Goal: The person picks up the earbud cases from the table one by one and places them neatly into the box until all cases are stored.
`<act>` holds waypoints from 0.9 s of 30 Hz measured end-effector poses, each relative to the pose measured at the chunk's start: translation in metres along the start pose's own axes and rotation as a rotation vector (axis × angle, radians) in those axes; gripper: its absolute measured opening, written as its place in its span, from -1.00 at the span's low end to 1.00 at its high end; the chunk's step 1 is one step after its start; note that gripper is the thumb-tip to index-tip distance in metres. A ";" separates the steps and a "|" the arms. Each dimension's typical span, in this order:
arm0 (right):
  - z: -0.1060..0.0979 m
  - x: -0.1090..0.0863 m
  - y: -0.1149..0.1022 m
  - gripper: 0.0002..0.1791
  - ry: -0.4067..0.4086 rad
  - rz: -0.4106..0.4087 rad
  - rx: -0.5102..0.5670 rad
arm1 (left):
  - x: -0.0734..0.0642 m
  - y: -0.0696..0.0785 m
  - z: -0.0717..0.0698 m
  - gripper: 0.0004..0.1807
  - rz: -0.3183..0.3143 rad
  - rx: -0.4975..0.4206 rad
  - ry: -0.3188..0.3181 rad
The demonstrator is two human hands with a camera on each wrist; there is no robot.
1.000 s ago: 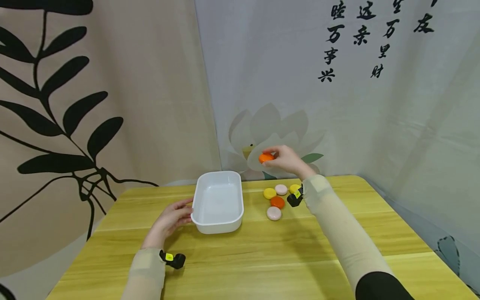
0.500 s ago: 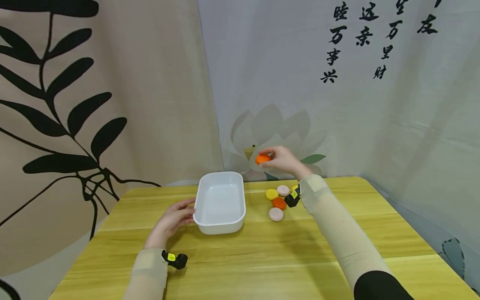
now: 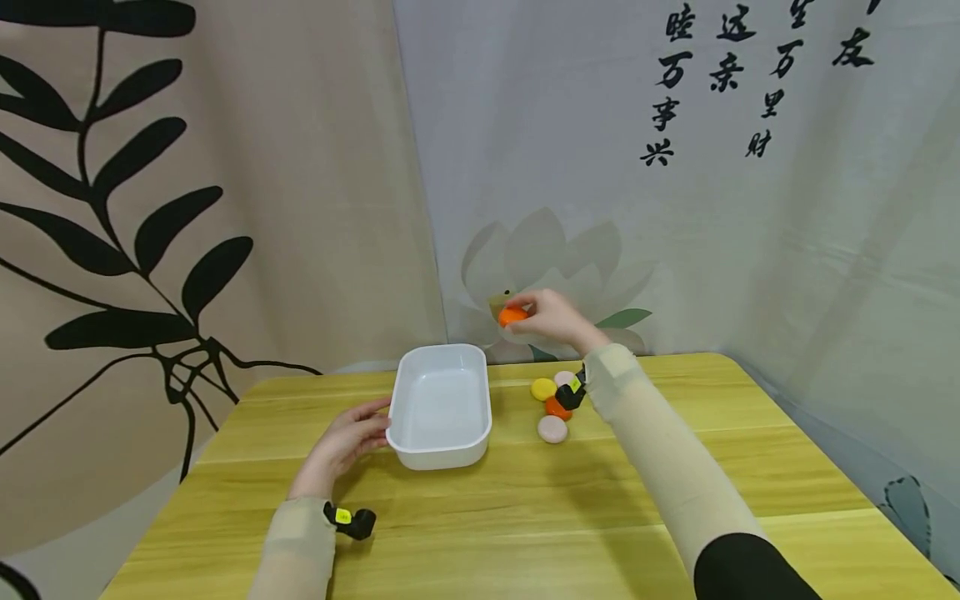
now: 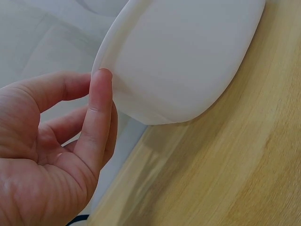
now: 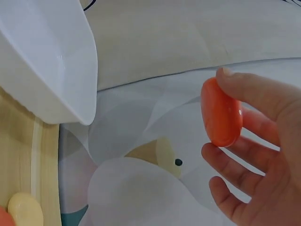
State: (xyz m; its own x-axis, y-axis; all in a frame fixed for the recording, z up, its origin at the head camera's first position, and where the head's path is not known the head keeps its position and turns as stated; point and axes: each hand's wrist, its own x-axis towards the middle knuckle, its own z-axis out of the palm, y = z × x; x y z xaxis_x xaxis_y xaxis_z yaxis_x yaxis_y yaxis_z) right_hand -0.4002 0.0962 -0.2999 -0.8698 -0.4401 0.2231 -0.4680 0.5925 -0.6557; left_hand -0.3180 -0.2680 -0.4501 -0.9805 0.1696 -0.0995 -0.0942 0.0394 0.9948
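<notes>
My right hand (image 3: 553, 318) pinches a smooth orange pebble-like piece (image 3: 513, 317) between thumb and fingers, up off the table near its far edge. In the right wrist view the orange piece (image 5: 220, 112) is glossy, thick and rounded, held on edge. A white rectangular tub (image 3: 438, 457) with rounded corners stands left of it, with nothing seen inside. My left hand (image 3: 347, 439) touches the tub's left side, its fingers relaxed. The left wrist view shows those fingers (image 4: 100, 94) against the tub's wall (image 4: 183, 56), near its rim.
Right of the tub, a yellow piece (image 3: 543, 389), an orange piece (image 3: 556, 408) and two pale pink pieces, one a nearer pink piece (image 3: 552, 429), lie on the wooden table (image 3: 480, 533). The right wrist camera (image 3: 572, 393) partly hides this group. A printed curtain (image 3: 337, 208) hangs behind.
My right hand has moved a little left toward the tub with the orange piece. Its wrist camera now hides the second yellow piece. The left hand stays at the tub.
</notes>
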 end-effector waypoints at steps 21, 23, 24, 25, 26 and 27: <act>0.018 0.019 -0.011 -0.49 -0.028 0.031 0.064 | 0.001 0.000 -0.001 -0.42 0.005 -0.014 0.012; 0.021 0.022 -0.012 -0.49 -0.030 0.027 0.078 | 0.001 -0.001 -0.001 -0.42 0.003 -0.008 0.012; 0.023 0.023 -0.013 -0.49 -0.032 0.026 0.086 | 0.001 -0.001 -0.002 -0.42 0.004 -0.003 0.007; 0.024 0.025 -0.013 -0.48 -0.033 0.025 0.093 | 0.001 -0.002 -0.002 -0.42 0.001 -0.005 0.009; 0.025 0.026 -0.014 -0.49 -0.033 0.025 0.098 | 0.001 -0.002 -0.002 -0.42 0.004 -0.002 0.007; 0.025 0.027 -0.015 -0.49 -0.034 0.024 0.105 | 0.001 -0.002 -0.001 -0.42 0.008 -0.001 0.005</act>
State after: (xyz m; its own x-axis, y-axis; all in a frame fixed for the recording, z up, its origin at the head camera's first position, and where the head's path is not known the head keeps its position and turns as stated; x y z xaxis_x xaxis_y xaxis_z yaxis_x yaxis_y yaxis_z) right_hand -0.4126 0.0587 -0.3027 -0.8737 -0.4507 0.1829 -0.4269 0.5302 -0.7326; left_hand -0.3190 -0.2694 -0.4524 -0.9820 0.1649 -0.0918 -0.0868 0.0374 0.9955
